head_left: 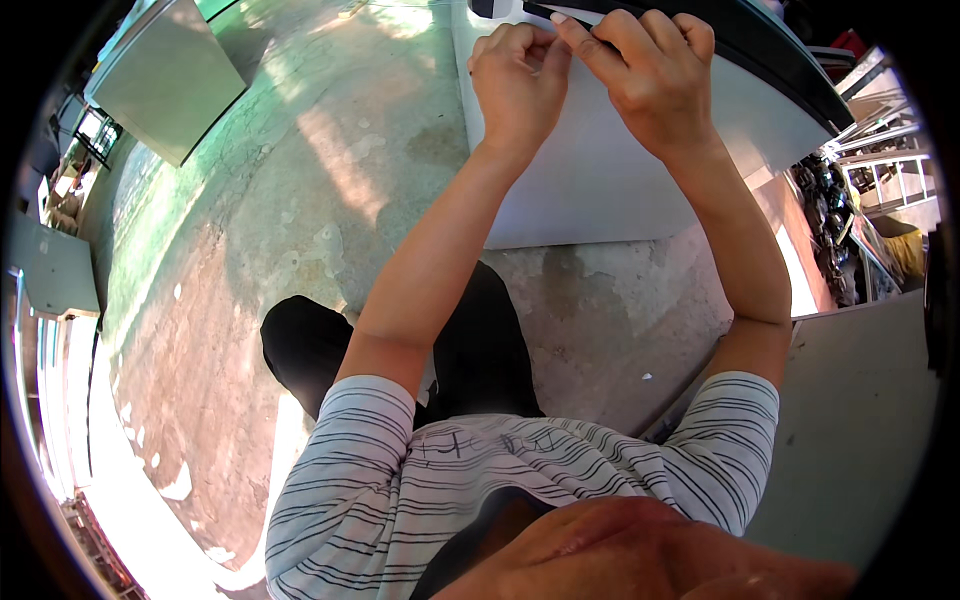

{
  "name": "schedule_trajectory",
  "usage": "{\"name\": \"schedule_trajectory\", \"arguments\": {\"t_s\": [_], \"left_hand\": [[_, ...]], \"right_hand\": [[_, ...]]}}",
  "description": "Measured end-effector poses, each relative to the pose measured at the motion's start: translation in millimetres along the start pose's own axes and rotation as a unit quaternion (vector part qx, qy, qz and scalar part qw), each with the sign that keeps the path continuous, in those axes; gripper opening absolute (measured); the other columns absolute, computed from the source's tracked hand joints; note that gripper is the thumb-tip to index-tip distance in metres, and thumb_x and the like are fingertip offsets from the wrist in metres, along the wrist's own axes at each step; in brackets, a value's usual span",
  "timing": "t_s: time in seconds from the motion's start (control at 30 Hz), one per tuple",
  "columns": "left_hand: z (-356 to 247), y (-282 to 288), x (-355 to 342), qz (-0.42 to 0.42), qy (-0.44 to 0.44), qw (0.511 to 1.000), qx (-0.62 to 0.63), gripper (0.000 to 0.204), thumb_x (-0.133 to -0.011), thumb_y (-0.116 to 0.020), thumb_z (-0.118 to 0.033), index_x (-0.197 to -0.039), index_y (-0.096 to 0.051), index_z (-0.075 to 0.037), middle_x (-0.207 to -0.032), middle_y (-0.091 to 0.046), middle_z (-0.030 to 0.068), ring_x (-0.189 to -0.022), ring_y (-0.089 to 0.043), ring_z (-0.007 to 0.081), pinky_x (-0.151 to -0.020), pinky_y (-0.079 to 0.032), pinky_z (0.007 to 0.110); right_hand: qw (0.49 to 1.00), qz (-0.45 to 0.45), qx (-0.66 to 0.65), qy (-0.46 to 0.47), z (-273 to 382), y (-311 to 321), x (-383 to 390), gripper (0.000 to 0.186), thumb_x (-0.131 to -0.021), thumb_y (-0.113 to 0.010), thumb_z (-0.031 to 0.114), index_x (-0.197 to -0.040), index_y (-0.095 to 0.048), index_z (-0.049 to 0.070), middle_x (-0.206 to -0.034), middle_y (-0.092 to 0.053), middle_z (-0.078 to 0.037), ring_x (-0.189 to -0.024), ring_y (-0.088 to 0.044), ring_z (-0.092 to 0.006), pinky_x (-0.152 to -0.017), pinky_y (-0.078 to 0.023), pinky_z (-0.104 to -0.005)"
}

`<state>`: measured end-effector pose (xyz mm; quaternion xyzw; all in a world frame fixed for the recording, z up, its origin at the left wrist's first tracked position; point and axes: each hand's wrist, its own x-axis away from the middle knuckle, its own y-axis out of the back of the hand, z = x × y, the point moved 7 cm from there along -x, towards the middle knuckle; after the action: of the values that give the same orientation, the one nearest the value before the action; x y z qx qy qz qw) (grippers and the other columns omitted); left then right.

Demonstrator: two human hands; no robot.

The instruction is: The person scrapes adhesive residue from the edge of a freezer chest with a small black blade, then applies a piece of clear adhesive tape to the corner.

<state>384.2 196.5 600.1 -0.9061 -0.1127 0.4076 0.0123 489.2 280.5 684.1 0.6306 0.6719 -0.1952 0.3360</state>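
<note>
Both my hands are raised close together at the top of the view, over a large white box-shaped cabinet with a black band along its far edge. The fingers of my left hand are pinched together at the cabinet's far left corner. Just beside it, my right hand has its fingers curled, the index finger reaching left towards the left fingertips. What lies between the fingers is hidden or too small to make out. A narrow dark strip shows just beyond the fingertips.
A pale cabinet stands at the far left, and another grey one nearer. A flat grey surface lies at my right. Metal racks and black bundled items are at the far right. The concrete floor is stained.
</note>
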Motion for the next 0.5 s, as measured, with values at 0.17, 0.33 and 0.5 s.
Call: {"name": "schedule_trajectory", "arguments": {"t_s": [0.17,0.33,0.5], "left_hand": [[2,1,0,0.007,0.009,1.000,0.005,0.015,-0.083,-0.081,-0.015,-0.079,-0.071,-0.005,-0.075,-0.067,0.0047,-0.080,-0.059,0.0231,-0.078,-0.045,0.038],[0,0,0,0.019,0.014,1.000,0.010,0.018,-0.085,-0.081,-0.018,-0.078,-0.070,-0.005,-0.074,-0.066,0.0044,-0.079,-0.057,0.0225,-0.075,-0.045,0.038],[5,2,0,0.024,0.006,1.000,-0.002,0.027,-0.088,-0.082,-0.024,-0.082,-0.070,-0.001,-0.076,-0.064,0.0031,-0.072,-0.056,0.0145,-0.067,-0.046,0.031]], "right_hand": [[1.000,0.011,0.008,-0.007,0,3,0,0.021,-0.080,-0.071,0.017,-0.101,-0.076,0.015,-0.078,-0.046,0.001,-0.071,-0.045,-0.0179,-0.074,-0.032,-0.0390],[1.000,0.021,0.018,-0.013,-5,8,4,0.018,-0.082,-0.072,0.018,-0.099,-0.076,0.017,-0.076,-0.044,0.001,-0.069,-0.044,-0.0179,-0.073,-0.031,-0.0384],[0.993,0.104,0.041,-0.033,-11,13,9,0.013,-0.089,-0.071,0.017,-0.101,-0.075,0.012,-0.079,-0.052,-0.002,-0.074,-0.052,-0.0188,-0.078,-0.037,-0.0387]]}}
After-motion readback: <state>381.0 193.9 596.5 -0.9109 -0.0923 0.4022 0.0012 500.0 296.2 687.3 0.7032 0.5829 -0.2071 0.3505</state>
